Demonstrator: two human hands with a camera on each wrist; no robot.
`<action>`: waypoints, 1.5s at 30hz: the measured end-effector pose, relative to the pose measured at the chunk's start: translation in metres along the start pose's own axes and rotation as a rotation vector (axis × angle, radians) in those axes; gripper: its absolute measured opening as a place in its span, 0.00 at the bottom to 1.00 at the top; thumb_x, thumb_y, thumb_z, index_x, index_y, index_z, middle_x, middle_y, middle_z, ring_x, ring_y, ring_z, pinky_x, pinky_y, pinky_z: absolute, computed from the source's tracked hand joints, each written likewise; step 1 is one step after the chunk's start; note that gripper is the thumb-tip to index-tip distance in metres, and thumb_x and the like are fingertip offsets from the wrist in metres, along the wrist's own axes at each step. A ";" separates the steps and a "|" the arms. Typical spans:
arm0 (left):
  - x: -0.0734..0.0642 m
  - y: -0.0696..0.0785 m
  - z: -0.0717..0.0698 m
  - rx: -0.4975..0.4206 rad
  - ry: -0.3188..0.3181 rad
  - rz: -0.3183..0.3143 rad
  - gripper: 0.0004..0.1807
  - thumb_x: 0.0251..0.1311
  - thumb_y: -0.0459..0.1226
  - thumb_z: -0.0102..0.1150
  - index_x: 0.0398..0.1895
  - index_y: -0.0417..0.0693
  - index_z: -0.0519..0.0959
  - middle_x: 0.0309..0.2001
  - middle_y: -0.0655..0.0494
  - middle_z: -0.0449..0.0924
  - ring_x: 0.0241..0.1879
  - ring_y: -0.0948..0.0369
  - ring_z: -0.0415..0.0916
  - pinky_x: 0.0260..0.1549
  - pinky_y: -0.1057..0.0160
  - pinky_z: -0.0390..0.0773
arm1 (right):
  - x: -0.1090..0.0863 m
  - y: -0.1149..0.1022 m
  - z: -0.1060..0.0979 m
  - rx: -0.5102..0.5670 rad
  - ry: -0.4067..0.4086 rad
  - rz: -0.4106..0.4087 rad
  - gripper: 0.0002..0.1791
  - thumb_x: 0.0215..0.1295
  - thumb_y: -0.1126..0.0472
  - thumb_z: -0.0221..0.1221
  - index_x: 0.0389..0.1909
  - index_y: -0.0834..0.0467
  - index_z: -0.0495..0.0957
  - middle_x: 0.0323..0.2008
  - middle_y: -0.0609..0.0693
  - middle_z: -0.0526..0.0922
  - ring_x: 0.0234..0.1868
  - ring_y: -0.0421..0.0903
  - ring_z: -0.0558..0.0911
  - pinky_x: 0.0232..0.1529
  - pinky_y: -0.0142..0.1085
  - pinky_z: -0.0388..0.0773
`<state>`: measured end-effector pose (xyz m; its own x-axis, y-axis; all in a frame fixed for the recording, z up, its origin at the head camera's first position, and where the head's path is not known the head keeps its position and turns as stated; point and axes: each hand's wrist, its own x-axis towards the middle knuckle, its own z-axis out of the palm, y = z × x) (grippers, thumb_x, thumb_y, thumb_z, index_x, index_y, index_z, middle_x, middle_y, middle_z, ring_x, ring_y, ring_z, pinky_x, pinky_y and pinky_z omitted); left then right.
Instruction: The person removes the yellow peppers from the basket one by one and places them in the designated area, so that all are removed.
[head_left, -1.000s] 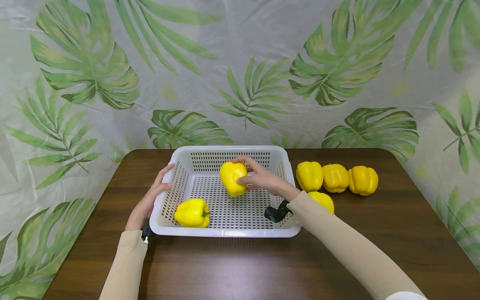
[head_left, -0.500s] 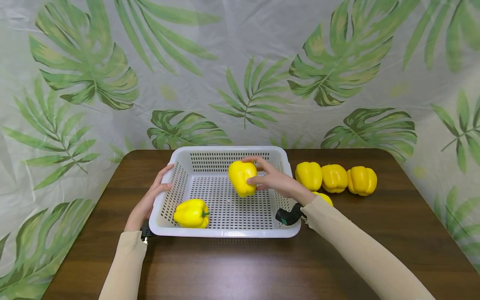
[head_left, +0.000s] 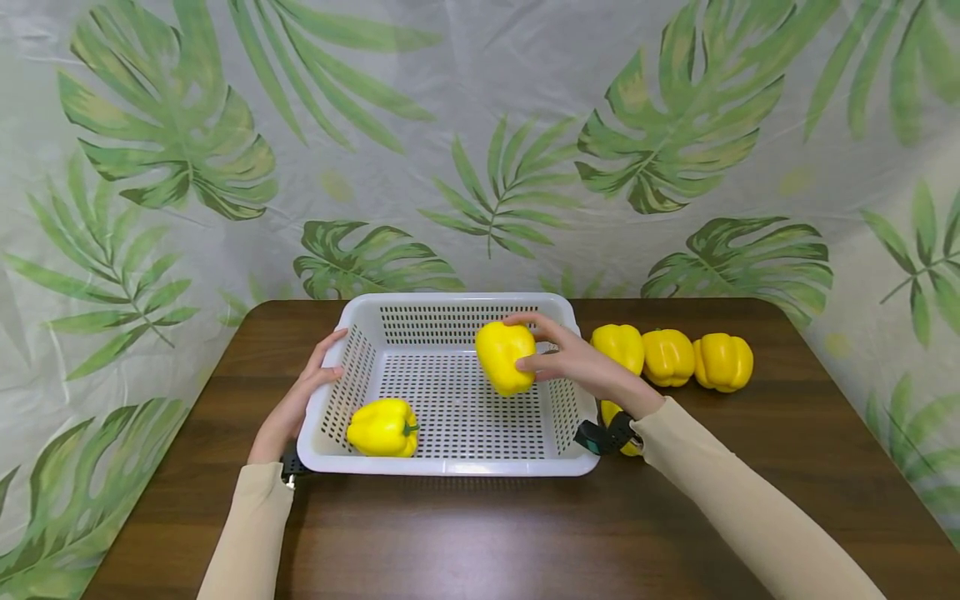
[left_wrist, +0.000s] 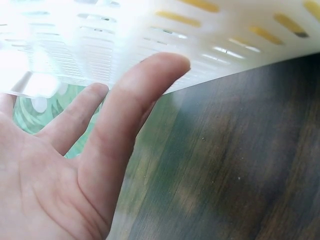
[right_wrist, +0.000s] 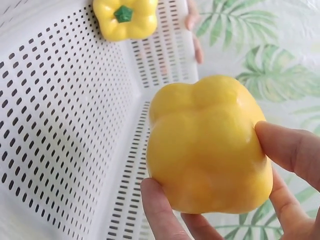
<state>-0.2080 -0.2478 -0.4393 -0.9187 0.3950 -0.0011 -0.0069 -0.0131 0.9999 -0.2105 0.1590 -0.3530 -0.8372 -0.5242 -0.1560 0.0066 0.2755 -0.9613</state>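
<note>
Your right hand (head_left: 576, 364) holds a pepper (head_left: 498, 357) over the right part of the basket (head_left: 450, 467), thumb and fingertips set on its sides; the close view shows no stem on the face turned to the wrist. It appears lifted off the basket floor. Your left hand (head_left: 295, 398) has thumb and finger straight and well parted, touching the basket's left side by the rim, so I read it as steadying rather than gripping. What the remaining fingers do there, I cannot tell.

A second pepper (head_left: 381, 427) lies on its side in the near left corner of the basket, its green stem turned to the right. On the table (head_left: 450, 542), right of the basket, three more peppers (head_left: 669, 357) sit in a row, and another pepper (head_left: 611, 410) shows partly behind your right wrist.

The step in hand looks like the carry, with the grasp made and the release not yet done. Which way the carry runs, these views cannot settle. The next move calls for a firm hold on that smooth skin, height enough to pass the rim if you cross it, and the left hand kept in place.
</note>
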 end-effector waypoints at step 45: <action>-0.001 0.001 0.001 0.014 0.009 -0.007 0.33 0.69 0.39 0.36 0.74 0.69 0.42 0.74 0.47 0.33 0.63 0.35 0.49 0.49 0.34 0.66 | -0.061 0.016 -0.056 -0.003 0.152 -0.026 0.32 0.66 0.58 0.58 0.68 0.49 0.58 0.66 0.61 0.56 0.55 0.61 0.71 0.52 0.53 0.72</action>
<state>-0.2070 -0.2471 -0.4387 -0.9221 0.3869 -0.0080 -0.0078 0.0021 1.0000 -0.1899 0.2401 -0.3459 -0.9104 -0.4028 -0.0947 -0.0175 0.2661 -0.9638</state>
